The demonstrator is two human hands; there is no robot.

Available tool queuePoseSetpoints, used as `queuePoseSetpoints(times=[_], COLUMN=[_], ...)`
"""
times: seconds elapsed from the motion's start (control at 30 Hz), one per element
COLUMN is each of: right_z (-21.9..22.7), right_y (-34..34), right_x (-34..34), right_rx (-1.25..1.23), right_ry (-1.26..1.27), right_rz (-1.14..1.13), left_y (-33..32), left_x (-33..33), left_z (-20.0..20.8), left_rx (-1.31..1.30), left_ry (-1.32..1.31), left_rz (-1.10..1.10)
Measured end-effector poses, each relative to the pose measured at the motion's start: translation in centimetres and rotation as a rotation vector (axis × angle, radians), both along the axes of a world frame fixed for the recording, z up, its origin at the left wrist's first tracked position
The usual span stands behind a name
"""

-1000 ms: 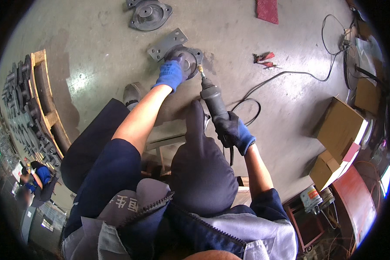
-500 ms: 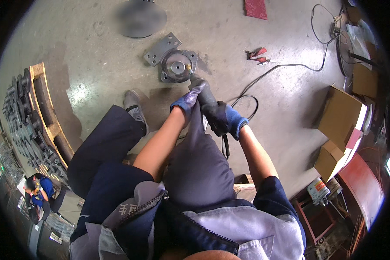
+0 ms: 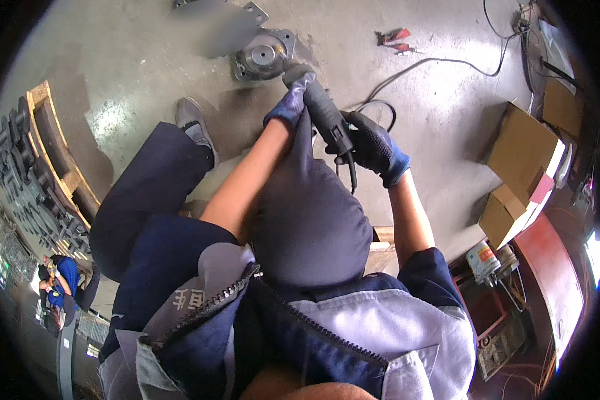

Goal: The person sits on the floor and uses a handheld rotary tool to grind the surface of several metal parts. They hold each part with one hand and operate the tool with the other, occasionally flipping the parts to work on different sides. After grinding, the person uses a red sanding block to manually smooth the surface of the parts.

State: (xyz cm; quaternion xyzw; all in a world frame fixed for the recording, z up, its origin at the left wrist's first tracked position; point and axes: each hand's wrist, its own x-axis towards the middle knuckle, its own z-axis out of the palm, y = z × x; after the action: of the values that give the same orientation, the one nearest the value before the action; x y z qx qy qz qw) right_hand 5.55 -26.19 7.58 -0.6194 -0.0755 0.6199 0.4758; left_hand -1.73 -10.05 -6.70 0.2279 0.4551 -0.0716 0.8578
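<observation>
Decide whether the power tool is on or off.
Cannot tell: the left hand grips the power tool near its front, a cord leaves its rear, but nothing visible shows whether it runs.

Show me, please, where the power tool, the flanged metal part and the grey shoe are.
Power tool (image 3: 325,112), head view: middle of its dark body.
Flanged metal part (image 3: 263,58), head view: its raised round centre.
Grey shoe (image 3: 191,115), head view: its upper.

Pallet (image 3: 72,180) left, tool (image 3: 325,113) between, boxes (image 3: 523,148) right
</observation>
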Motion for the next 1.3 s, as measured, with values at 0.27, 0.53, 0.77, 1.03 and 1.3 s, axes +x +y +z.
queuePoseSetpoints(times=[0.27, 0.53, 0.77, 1.03, 1.3], right_z=[1.7, 1.1, 1.9, 2.7, 3.2], right_y=[1.1, 1.5, 2.2, 3.0, 4.0], right_x=[-1.8, -2.0, -0.9, -0.4, -0.5], right_rx=[-0.275, -0.349, -0.392, -0.421, -0.439], right_ry=[0.087, -0.062, -0.08, -0.097, -0.116], right_rz=[-0.187, -0.097, -0.103, -0.12, -0.067], left_y=[-0.7, -1.1, -1.5, -1.7, -4.3], left_x=[0.0, 0.9, 1.2, 1.3, 1.1], left_z=[-0.5, 3.6, 2.0, 1.0, -5.9], left_rx=[0.224, -0.088, -0.184, -0.176, -0.13], left_ry=[-0.028, 0.039, -0.019, -0.055, -0.098], left_rz=[-0.069, 0.088, 0.123, 0.148, 0.281])
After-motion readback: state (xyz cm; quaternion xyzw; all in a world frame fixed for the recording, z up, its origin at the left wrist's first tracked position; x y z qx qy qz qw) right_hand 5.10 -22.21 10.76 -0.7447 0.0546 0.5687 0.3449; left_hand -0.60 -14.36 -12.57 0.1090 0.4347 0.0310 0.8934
